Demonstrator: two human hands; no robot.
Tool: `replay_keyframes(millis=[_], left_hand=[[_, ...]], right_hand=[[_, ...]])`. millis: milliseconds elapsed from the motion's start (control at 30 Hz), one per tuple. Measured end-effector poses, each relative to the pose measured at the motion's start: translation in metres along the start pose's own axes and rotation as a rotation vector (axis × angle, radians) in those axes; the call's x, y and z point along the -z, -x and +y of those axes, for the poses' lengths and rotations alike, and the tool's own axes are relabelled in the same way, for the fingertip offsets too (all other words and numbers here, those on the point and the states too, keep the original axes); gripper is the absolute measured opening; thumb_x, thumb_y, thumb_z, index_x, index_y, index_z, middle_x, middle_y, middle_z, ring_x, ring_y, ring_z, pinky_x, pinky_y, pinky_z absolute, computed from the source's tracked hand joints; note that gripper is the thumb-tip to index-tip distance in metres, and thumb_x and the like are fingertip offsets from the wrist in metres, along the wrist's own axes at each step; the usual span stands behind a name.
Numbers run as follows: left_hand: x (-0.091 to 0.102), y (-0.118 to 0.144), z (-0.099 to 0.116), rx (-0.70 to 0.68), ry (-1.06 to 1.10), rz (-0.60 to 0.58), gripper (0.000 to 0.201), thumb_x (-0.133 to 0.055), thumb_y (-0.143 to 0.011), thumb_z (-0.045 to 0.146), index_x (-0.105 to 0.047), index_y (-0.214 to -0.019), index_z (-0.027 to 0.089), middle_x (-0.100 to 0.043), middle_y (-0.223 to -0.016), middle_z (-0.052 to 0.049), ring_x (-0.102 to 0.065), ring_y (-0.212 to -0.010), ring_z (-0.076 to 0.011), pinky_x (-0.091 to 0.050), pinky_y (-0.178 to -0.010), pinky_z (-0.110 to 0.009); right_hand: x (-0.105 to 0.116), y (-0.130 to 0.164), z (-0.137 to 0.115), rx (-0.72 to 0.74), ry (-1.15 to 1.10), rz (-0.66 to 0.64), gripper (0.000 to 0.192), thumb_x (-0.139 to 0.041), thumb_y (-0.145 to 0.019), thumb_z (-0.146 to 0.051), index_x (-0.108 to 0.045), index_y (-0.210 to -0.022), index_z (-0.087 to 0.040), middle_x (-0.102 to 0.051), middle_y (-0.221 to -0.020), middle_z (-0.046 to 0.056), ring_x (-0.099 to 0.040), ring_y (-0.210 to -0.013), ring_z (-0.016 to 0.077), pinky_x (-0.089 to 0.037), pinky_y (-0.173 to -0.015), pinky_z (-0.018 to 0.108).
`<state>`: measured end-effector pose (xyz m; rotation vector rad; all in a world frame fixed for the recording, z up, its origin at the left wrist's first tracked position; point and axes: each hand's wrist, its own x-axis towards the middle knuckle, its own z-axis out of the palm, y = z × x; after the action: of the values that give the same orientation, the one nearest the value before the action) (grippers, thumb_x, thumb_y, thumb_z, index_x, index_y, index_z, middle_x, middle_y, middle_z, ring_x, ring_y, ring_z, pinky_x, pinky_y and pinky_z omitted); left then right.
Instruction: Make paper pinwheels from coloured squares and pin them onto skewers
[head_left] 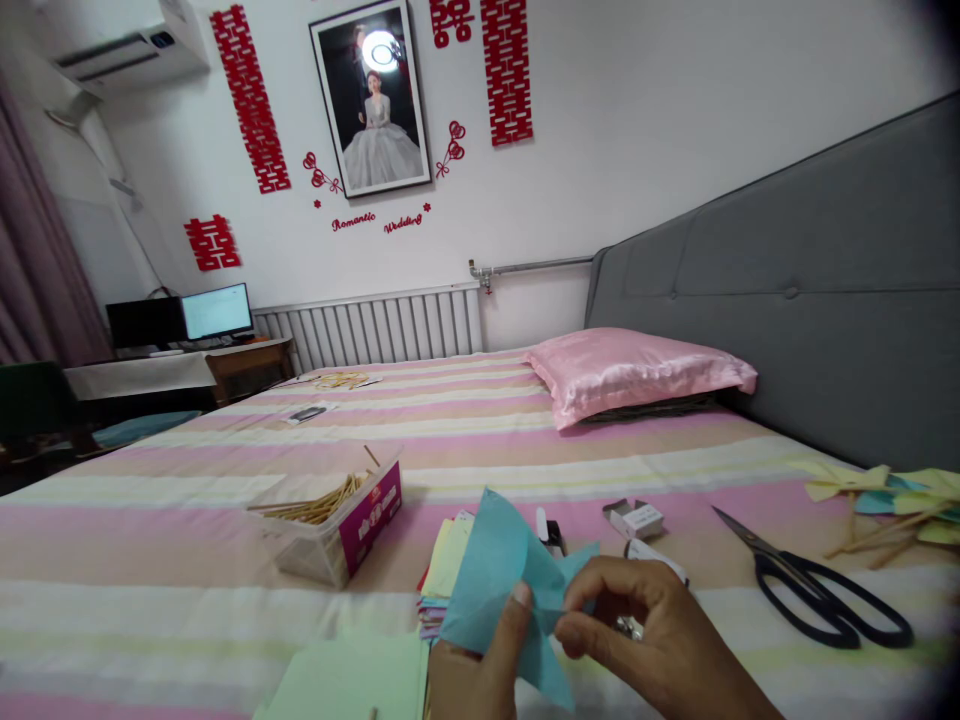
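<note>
My left hand (pixel 480 670) is closed on a sheet of blue paper (pixel 495 550), its thumb pressed flat on the front. The sheet is cut into pointed flaps and partly folded, like a pinwheel. With thumb and forefinger, my right hand (pixel 645 620) pinches a flap near the middle of the sheet. Something small and shiny shows under the right fingers, too hidden to name. Just behind the blue paper lies a stack of coloured paper (pixel 442 575). Light green paper (pixel 352 675) lies to the left of my left hand.
A clear box of wooden sticks (pixel 322 520) stands to the left. Black-handled scissors (pixel 814 580) lie open at right, near yellow and blue paper pinwheels (pixel 900 500) on sticks. A small white box (pixel 634 518) sits behind my right hand. A pink pillow (pixel 637 370) rests by the grey headboard (pixel 787 240).
</note>
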<state>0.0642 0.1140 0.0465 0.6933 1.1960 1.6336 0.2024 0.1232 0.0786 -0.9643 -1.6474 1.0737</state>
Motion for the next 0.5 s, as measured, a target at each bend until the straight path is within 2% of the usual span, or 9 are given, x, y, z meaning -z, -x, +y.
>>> replay_keyframes(millis=[100, 233, 500], left_hand=[[-0.004, 0.005, 0.004, -0.068, -0.108, 0.028, 0.021, -0.078, -0.051, 0.033, -0.07, -0.055, 0.014, -0.071, -0.054, -0.005, -0.066, -0.067, -0.0276, -0.05, -0.066, -0.033], [-0.009, 0.01, 0.009, -0.082, -0.14, 0.051, 0.02, -0.078, -0.05, 0.033, -0.069, -0.052, 0.015, -0.069, -0.051, -0.006, -0.065, -0.06, -0.0267, -0.05, -0.063, -0.033], [-0.009, 0.012, 0.011, -0.097, -0.333, 0.06, 0.033, -0.075, -0.048, 0.046, -0.069, -0.051, 0.014, -0.069, -0.052, -0.008, -0.061, -0.057, -0.0249, -0.045, -0.054, -0.03]], right_hand=[[0.0, 0.0, -0.002, -0.015, -0.07, -0.002, 0.01, -0.069, -0.069, -0.023, -0.065, -0.061, -0.017, -0.066, -0.057, -0.001, -0.063, -0.057, 0.0134, -0.047, -0.055, 0.02], [-0.001, -0.002, 0.0, -0.022, -0.069, 0.032, 0.014, -0.068, -0.07, -0.027, -0.063, -0.061, -0.017, -0.065, -0.055, -0.001, -0.063, -0.055, 0.0143, -0.047, -0.053, 0.021], [-0.003, -0.002, 0.005, -0.077, -0.075, 0.097, 0.017, -0.071, -0.068, -0.026, -0.058, -0.06, -0.017, -0.062, -0.05, -0.001, -0.061, -0.05, 0.0151, -0.044, -0.05, 0.021]])
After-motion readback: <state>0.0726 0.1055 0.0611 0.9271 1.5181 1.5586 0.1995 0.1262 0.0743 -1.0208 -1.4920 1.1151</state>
